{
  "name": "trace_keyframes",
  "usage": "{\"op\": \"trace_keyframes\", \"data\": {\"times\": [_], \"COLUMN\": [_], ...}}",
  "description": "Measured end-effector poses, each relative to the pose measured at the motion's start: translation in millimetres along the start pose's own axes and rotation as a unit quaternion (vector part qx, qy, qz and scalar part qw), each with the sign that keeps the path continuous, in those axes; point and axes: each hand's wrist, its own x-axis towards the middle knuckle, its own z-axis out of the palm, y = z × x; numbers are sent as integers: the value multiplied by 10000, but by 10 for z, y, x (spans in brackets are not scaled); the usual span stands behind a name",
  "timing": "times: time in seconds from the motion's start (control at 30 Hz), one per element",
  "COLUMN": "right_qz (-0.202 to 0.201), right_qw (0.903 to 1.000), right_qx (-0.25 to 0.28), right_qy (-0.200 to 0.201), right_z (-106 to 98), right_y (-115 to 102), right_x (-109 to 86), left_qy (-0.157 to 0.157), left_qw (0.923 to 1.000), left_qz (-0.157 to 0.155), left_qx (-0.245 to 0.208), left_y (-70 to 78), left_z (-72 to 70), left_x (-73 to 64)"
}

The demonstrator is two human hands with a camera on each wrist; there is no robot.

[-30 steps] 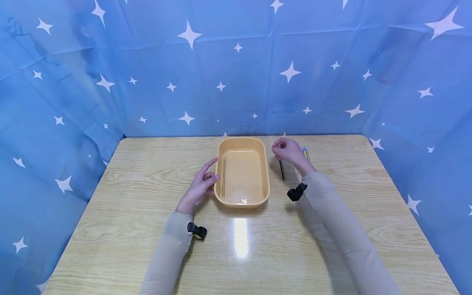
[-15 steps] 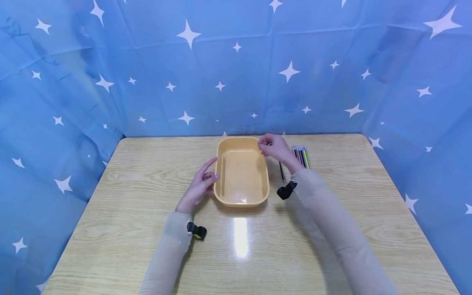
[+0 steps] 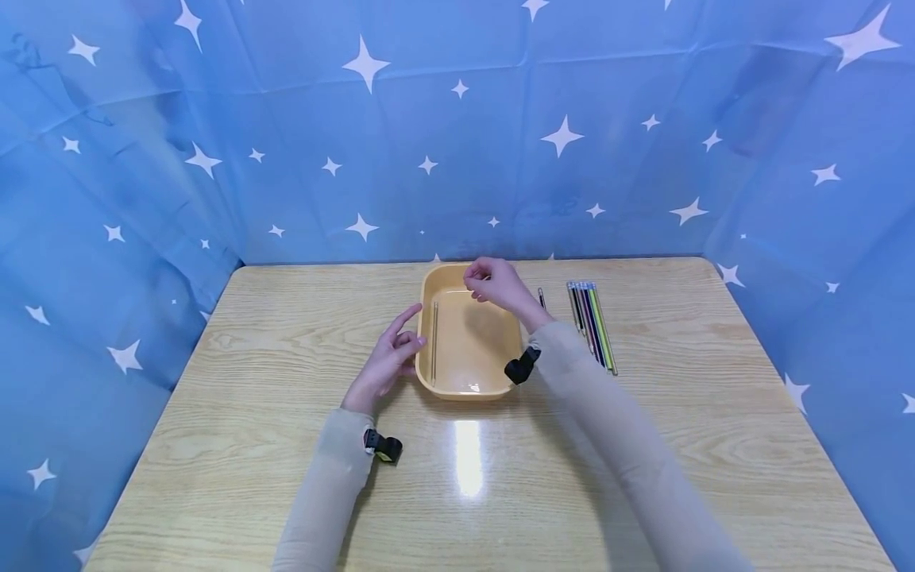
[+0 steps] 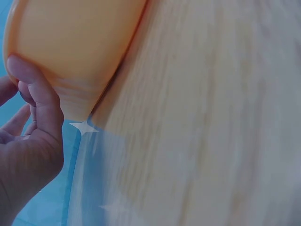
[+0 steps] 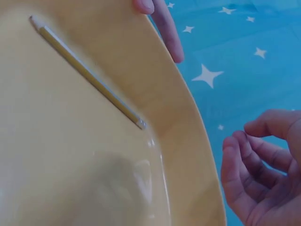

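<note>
A yellow-orange plastic tray (image 3: 472, 396) stands at the back middle of the table. Inside it, along the left wall, lies a gold pencil (image 5: 89, 75) with its eraser end toward the back. My left hand (image 3: 386, 361) holds the tray's left side, thumb over the rim and fingers along the outside; part of this grip shows in the left wrist view. My right hand (image 3: 496, 282) is above the back of the tray, fingers loosely curled. In the right wrist view its thumb and fingertips (image 5: 230, 143) stand close together with nothing visible between them.
A black pencil (image 3: 541, 297), mostly hidden by my right wrist, lies right of the tray. Farther right, several pencils (image 3: 593, 326) lie side by side. A blue star-printed curtain (image 3: 457, 159) rises behind the table's (image 3: 250, 445) back edge.
My right hand has moved left, from over the black pencil to above the tray, uncovering the row of pencils. My left hand and the tray have stayed put.
</note>
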Motion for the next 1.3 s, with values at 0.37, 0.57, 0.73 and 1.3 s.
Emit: {"op": "trace_keyframes", "data": {"times": [0.37,0.57,0.73,1.3], "right_qz": [297,538,674,871], "right_qw": [9990,9978,9970,9936], "right_qx": [296,225,-12,-523], "right_qy": [-174,-303,-386,-495], "right_z": [280,404,483,716], "right_y": [47,94,189,261], "right_x": [198,239,269,285], "left_qy": [-24,-58,-24,52], "left_qw": [10000,10000,10000,9999], "left_qz": [10,41,45,93], "left_qx": [-52,-12,-68,-110], "left_y": [-1,-1,-102,-184], "left_z": [-12,-11,-58,-88], "left_x": [17,22,78,105]}}
